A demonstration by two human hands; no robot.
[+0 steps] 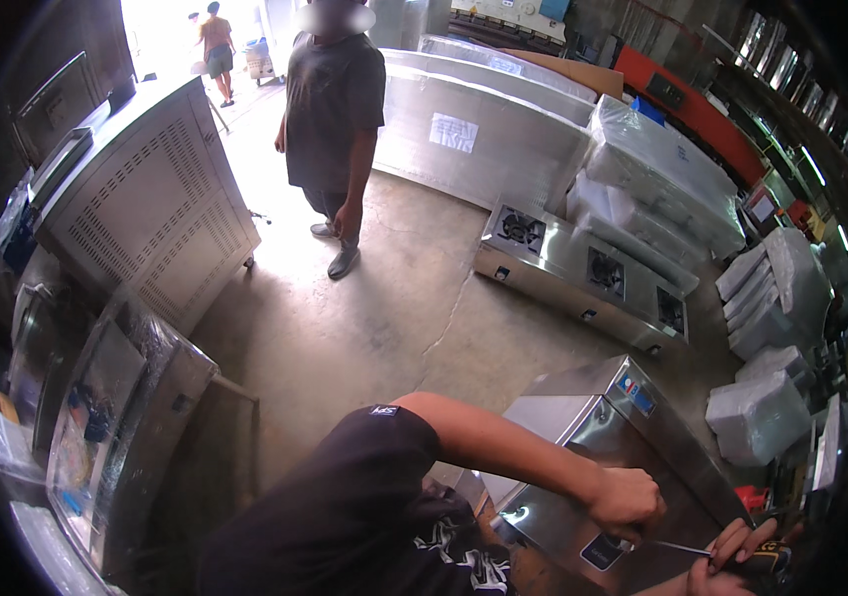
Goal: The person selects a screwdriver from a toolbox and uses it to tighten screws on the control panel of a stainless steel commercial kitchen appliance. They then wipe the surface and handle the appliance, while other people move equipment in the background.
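the boxy steel cabinet (652, 427) gleams, with a dark, pale-edged plate (601, 552).

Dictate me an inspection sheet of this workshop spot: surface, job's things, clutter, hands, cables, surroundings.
Surface: shiny steel box with a small dark panel.
Job's things: screwdriver, shaft pointing toward the left hand.
Clutter: wrapped bundle right of the box; red object nearby, partly hidden.
Hands: right hand grips the screwdriver; left is curled by the panel, its fingertips unclear.
Cables: nothing seen.
Surroundings: burner unit on the floor; vented cabinet at left; a person standing ahead.
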